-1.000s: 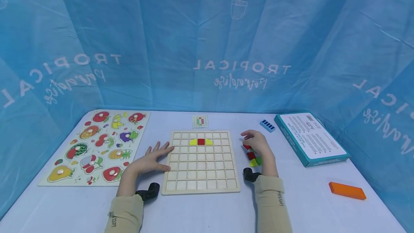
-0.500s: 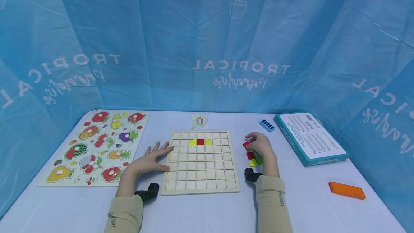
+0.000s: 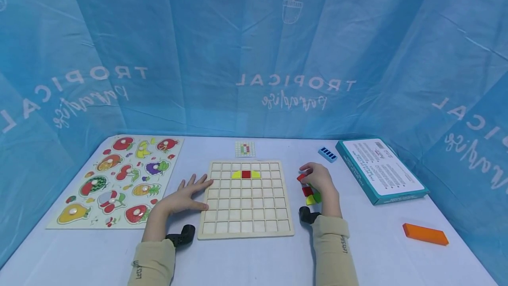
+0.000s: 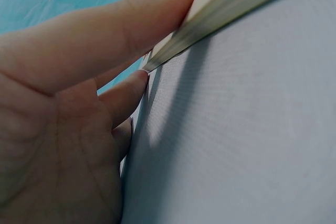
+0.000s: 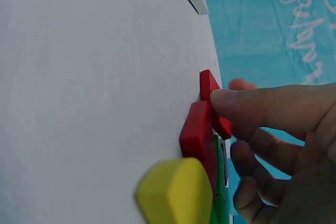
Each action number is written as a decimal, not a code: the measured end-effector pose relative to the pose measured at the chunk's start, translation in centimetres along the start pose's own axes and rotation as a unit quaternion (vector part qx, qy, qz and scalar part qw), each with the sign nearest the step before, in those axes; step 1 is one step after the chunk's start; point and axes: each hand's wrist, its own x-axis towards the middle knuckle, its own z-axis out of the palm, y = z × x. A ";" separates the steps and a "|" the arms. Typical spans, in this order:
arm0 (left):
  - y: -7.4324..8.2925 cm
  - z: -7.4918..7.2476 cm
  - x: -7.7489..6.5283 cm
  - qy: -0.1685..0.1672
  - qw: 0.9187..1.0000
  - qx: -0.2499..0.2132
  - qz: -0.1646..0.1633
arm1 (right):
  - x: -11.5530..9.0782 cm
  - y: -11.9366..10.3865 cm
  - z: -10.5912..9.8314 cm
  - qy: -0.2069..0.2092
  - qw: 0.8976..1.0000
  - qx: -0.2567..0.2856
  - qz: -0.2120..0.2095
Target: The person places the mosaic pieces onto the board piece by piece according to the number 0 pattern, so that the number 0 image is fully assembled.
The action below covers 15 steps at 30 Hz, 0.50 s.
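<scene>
- The right hand (image 3: 319, 178) is pinching a red block (image 5: 206, 85) between thumb and finger, just right of the wooden grid board (image 3: 247, 202).
- The left hand (image 3: 183, 197) is holding nothing; its fingers are spreading, with thumb and forefinger touching the board's left edge.
- A second red block (image 5: 197, 129), a yellow block (image 5: 178, 192) and green pieces (image 3: 317, 197) are lying nearer than the pinched one; the right hand is partly hiding the green.
- On the board's far side, a red square (image 3: 246, 174) is sitting between two yellow pieces (image 3: 236, 174).
- A small pattern card (image 3: 245, 149) is lying just beyond the board, and a fruit puzzle (image 3: 99, 211) is filling the left.
- To the right, a small blue block (image 3: 327, 154), a box (image 3: 382, 167) and, nearer, an orange bar (image 3: 426, 234) are lying.
- The box's side is showing "FIVE SETS OF"; its smaller print is too tiny to read.
- The blue curtain (image 3: 254, 34) behind is showing "TROPICAL Paradise" mirrored.
</scene>
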 end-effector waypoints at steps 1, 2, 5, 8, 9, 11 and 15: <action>0.0 0.0 0.0 0.000 1.000 0.001 0.000 | 0.0 -0.1 0.0 -0.002 1.000 0.002 -0.003; 0.0 0.0 0.0 0.000 1.000 0.001 0.000 | 0.0 -0.1 0.1 -0.002 1.000 0.002 -0.007; 0.0 0.0 0.0 0.000 1.000 0.002 0.001 | 0.0 -0.3 0.2 -0.006 1.000 0.005 -0.014; 0.1 -0.1 0.0 0.000 1.000 0.000 0.002 | 0.2 -0.4 0.2 -0.012 1.000 0.011 -0.017; 0.1 -0.1 0.0 -0.001 1.000 0.000 0.003 | 0.2 -0.4 0.2 -0.016 1.000 0.015 -0.017; 0.2 -0.1 -0.1 -0.001 1.000 -0.003 0.004 | 0.4 -0.3 0.2 -0.023 0.999 0.022 -0.013; 0.1 0.0 -0.1 -0.003 1.000 -0.003 0.003 | 0.6 -0.1 0.3 -0.032 0.999 0.030 -0.009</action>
